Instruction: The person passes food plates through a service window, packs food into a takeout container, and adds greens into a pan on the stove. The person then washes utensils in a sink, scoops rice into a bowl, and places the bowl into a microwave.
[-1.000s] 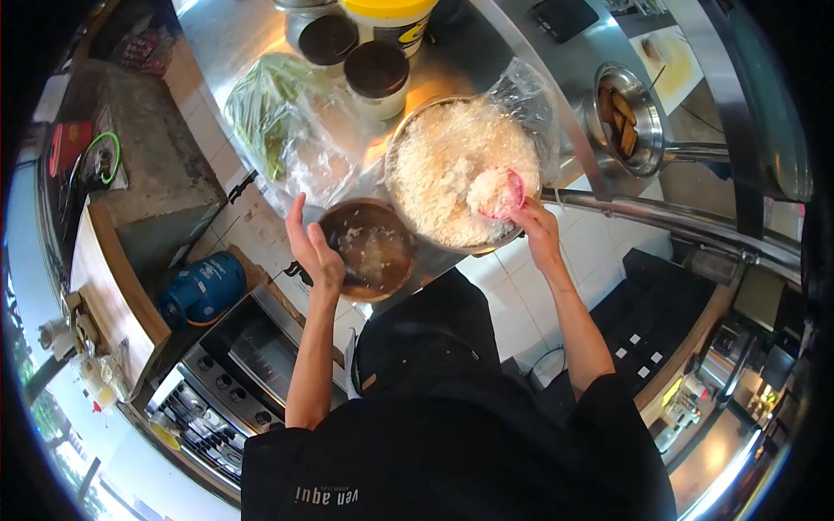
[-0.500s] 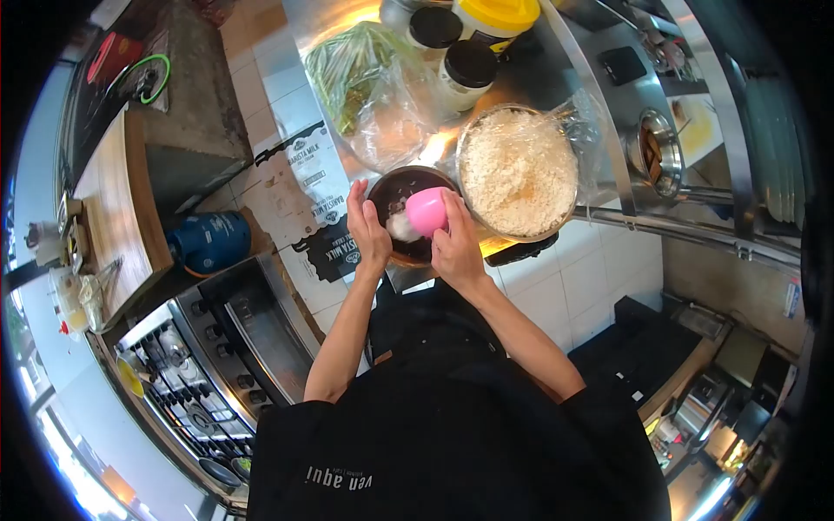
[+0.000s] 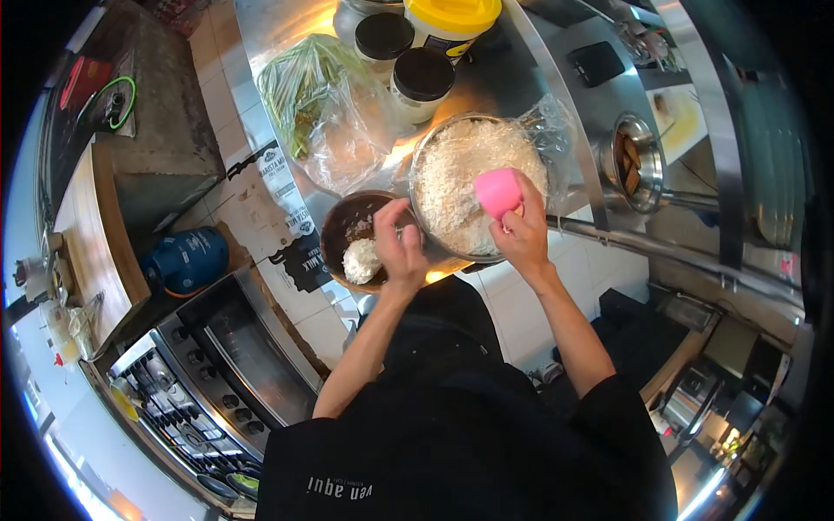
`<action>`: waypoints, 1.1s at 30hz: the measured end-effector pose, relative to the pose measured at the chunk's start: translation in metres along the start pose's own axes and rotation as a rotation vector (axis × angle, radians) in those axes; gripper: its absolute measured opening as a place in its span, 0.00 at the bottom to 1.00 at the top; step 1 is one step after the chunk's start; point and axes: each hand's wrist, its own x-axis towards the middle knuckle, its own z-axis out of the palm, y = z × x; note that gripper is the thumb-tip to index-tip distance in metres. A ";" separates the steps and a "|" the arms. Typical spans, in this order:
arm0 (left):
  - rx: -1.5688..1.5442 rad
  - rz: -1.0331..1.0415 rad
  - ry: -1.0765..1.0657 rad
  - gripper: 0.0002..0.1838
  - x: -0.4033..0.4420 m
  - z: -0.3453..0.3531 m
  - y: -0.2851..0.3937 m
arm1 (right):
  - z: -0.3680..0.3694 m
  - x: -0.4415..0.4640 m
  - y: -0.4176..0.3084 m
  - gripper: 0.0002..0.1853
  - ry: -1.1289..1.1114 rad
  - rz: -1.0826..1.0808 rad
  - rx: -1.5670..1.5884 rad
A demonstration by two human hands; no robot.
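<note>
My right hand (image 3: 523, 236) grips a pink cup (image 3: 499, 193) tilted over a large round bowl (image 3: 415, 193) of off-white, crumbly flour-like powder (image 3: 456, 169). Just left of it, a smaller brown bowl (image 3: 328, 230) has a white mound (image 3: 360, 260) inside, beside some dark contents. Over this bowl's right edge hovers my left hand (image 3: 400, 252), fingers loosely bent and apart, with nothing in it. Whether it touches the rim I cannot tell.
Behind the bowls stand jars with black lids (image 3: 423, 75) and a yellow-lidded tub (image 3: 453, 13). A plastic bag of green vegetables (image 3: 326, 108) lies at the left. Clear plastic wrap (image 3: 549, 130) bunches at the large bowl's right. A metal rail (image 3: 678, 259) runs rightward.
My right hand has carried the pink cup rightward from the brown bowl to the flour bowl. A white mound now shows in the brown bowl. My left hand shifted to the right over its edge.
</note>
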 end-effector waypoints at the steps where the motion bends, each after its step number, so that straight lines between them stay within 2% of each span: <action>1: -0.048 -0.057 0.035 0.19 -0.005 0.020 -0.002 | 0.001 0.010 0.002 0.10 -0.045 -0.057 0.061; 2: -0.083 -0.077 0.077 0.22 -0.008 0.038 -0.003 | 0.008 0.017 0.006 0.10 -0.055 -0.063 0.071; 4: 0.076 -0.019 0.127 0.25 -0.012 0.065 -0.006 | 0.021 0.024 0.016 0.09 -0.172 -0.324 0.237; 5: 0.078 -0.038 0.129 0.25 -0.014 0.072 -0.009 | 0.034 0.017 0.023 0.08 -0.181 -0.357 0.212; 7: 0.195 -0.003 0.115 0.27 -0.017 0.083 -0.013 | 0.028 0.010 0.034 0.06 -0.237 -0.357 0.232; 13: 0.278 -0.043 0.062 0.31 -0.016 0.084 -0.016 | 0.029 -0.003 0.043 0.04 -0.325 -0.315 0.283; 18: 0.259 -0.058 0.079 0.33 -0.014 0.085 -0.012 | 0.022 0.011 0.032 0.08 -0.412 -0.052 0.292; 19: 0.281 -0.056 0.072 0.33 -0.015 0.086 -0.012 | 0.023 0.011 0.036 0.08 -0.395 -0.061 0.284; 21: 0.300 -0.041 0.066 0.34 -0.016 0.084 -0.013 | 0.026 0.005 0.049 0.10 -0.369 0.149 0.510; 24: 0.283 -0.057 0.035 0.34 -0.018 0.078 -0.014 | -0.002 0.012 0.055 0.13 -0.247 0.222 0.399; 26: 0.261 -0.061 0.014 0.33 -0.019 0.078 -0.013 | -0.002 0.020 0.058 0.12 -0.198 0.152 0.341; 28: 0.256 -0.047 0.023 0.32 -0.017 0.081 -0.011 | 0.005 0.036 0.053 0.13 -0.150 -0.094 0.184; 29: 0.261 -0.043 0.032 0.32 -0.017 0.081 -0.012 | 0.014 0.034 0.056 0.12 -0.226 -0.175 0.142; 32: 0.273 -0.039 0.037 0.33 -0.017 0.082 -0.013 | 0.033 0.023 0.038 0.10 -0.192 -0.214 0.029; 33: 0.279 -0.047 0.047 0.33 -0.017 0.082 -0.013 | 0.031 0.023 0.034 0.10 -0.219 -0.154 0.057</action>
